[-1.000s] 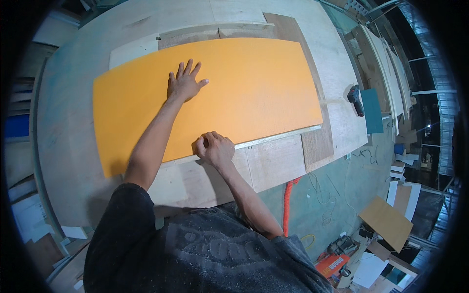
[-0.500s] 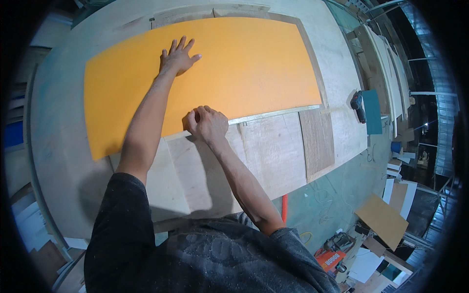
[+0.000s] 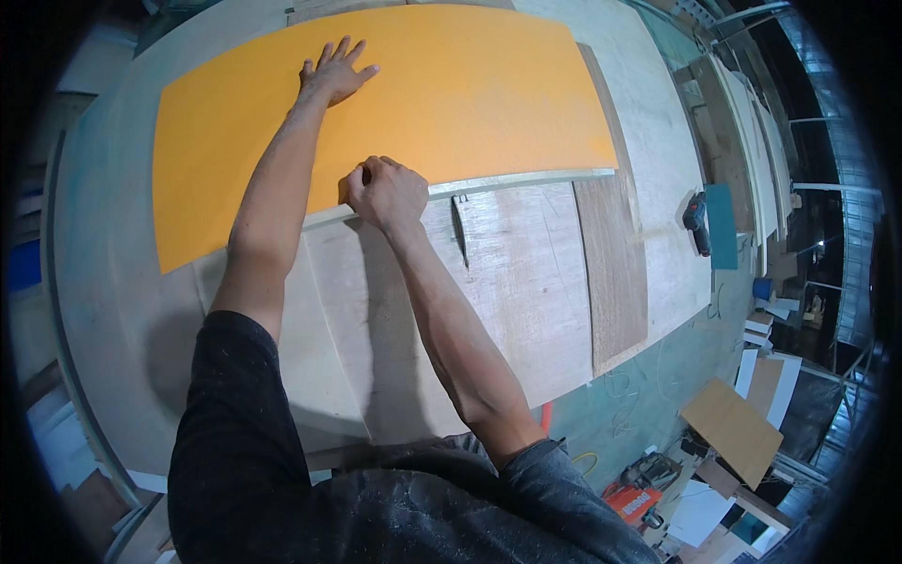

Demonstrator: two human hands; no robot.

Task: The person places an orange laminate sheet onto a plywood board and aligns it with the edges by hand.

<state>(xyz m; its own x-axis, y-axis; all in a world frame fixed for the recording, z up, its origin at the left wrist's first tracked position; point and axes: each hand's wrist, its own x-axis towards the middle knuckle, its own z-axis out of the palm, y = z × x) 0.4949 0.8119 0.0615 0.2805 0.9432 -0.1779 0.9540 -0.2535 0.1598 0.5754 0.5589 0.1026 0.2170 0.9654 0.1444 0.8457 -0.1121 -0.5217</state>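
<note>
A large orange sheet [image 3: 451, 94] lies on the bench with a pale strip of edge [image 3: 526, 180] showing along its near side. My left hand [image 3: 335, 75] rests flat on the sheet, fingers spread, well in from its near edge. Closer to me, my right hand [image 3: 387, 193] is closed at that near edge, its fingers curled over the rim. Its palm side is hidden. Pale wood boards [image 3: 521, 282] lie under and in front of the sheet, with a dark, narrow gap [image 3: 460, 230] between two of them.
A brownish plank [image 3: 611, 273] lies at the right of the boards. A cordless drill [image 3: 696, 224] sits at the bench's right edge beside a dark green panel [image 3: 722, 226]. On the floor at lower right are a tan board [image 3: 733, 430], an orange-red case [image 3: 631, 504] and offcuts.
The orange sheet has slid away from me across the boards, and both hands have gone with it. More of the boards now shows in front, including the dark gap.
</note>
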